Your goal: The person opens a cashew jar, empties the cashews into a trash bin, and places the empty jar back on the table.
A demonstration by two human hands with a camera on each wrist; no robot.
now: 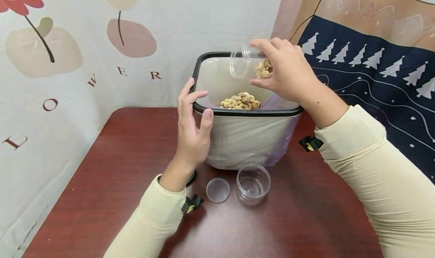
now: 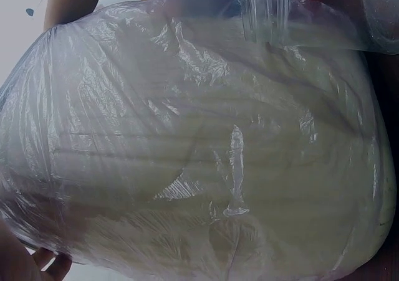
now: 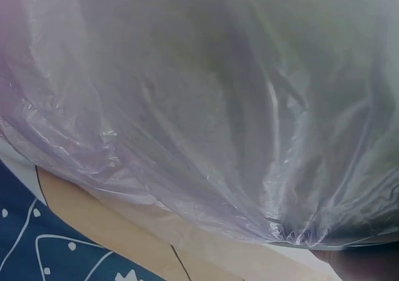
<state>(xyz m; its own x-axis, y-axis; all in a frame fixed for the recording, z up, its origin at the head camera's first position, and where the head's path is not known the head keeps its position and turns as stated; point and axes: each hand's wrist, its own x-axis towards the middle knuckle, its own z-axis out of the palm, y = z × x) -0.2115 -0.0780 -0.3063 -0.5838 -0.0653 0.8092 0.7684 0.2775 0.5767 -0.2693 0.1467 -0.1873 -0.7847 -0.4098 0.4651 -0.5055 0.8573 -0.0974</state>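
Observation:
A white trash bin [image 1: 244, 137] with a black rim stands on the table, lined with a thin lilac plastic bag [image 1: 280, 145]. Nuts that look like cashews [image 1: 241, 100] lie in a pile inside it. Over the bin's opening, my right hand [image 1: 285, 69] grips a clear plastic jar [image 1: 240, 62] tipped on its side, mouth to the left, with more cashews near its base. My left hand [image 1: 193, 126] rests against the bin's front left corner, fingers extended at the rim. In the left wrist view, the bagged wall [image 2: 187, 138] fills most of the picture.
In front of the bin stands a second clear jar [image 1: 252, 184], upright and without a lid. A clear round disc [image 1: 218, 190] lies left of it. Part of a dark round object [image 1: 192, 178] shows behind my left wrist. Patterned cloths [image 1: 136, 80] hang behind the reddish-brown table [image 1: 136, 148].

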